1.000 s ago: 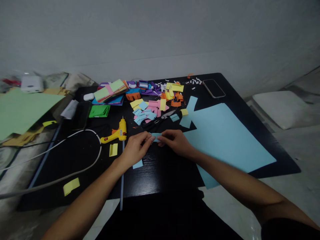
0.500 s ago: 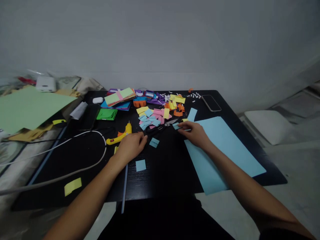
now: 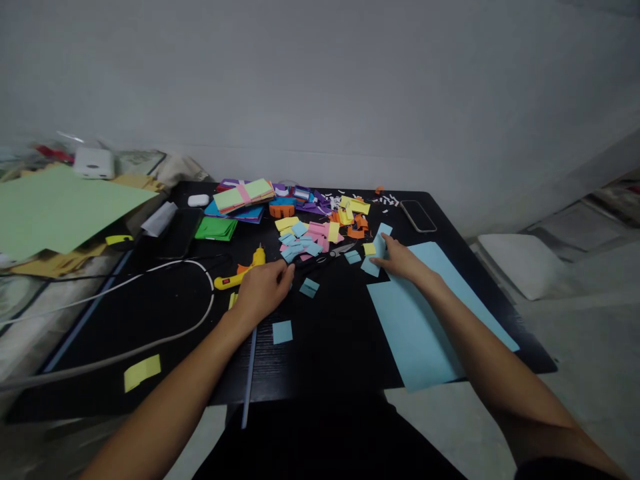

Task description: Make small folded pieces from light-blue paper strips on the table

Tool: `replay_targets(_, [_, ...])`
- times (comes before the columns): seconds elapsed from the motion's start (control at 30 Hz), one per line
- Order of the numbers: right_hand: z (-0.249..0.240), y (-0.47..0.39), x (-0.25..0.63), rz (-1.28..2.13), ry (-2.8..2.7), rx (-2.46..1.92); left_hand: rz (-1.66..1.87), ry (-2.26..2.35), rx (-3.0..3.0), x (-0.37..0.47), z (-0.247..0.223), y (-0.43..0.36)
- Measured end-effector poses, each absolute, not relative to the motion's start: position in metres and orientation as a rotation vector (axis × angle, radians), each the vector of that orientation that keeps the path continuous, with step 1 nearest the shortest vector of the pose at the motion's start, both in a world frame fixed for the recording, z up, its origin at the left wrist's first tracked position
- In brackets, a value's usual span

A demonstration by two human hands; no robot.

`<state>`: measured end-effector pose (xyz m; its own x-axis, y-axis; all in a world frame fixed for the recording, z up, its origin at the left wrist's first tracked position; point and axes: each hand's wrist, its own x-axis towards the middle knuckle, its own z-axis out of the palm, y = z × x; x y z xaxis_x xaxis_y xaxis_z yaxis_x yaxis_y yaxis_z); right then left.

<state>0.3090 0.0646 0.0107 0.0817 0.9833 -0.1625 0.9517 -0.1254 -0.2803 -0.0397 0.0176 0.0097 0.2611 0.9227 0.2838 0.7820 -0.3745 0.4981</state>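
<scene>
Blue strip (image 3: 379,247), right of the frame's centre, now has the right hand (image 3: 404,260) over it, thumb and fingers parted, the folded piece (image 3: 353,257) left by the scissors (image 3: 342,250), seemingly set aside, while the left hand (image 3: 265,290) curls near the glue gun (image 3: 259,257), its hold impossible to tell.

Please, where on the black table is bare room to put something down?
Bare table lies front-centre, between the nearest blue square and the large blue sheet, and left, inside the white cable loop. The back middle is crowded: paper pieces, scissors.
</scene>
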Motion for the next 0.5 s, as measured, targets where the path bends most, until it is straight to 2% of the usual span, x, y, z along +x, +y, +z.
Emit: replay_targets(0.5, [0.019,0.050,0.319,0.253,-2.004,-2.118,0.951,1.530,2.211,-0.036,0.010,0.015])
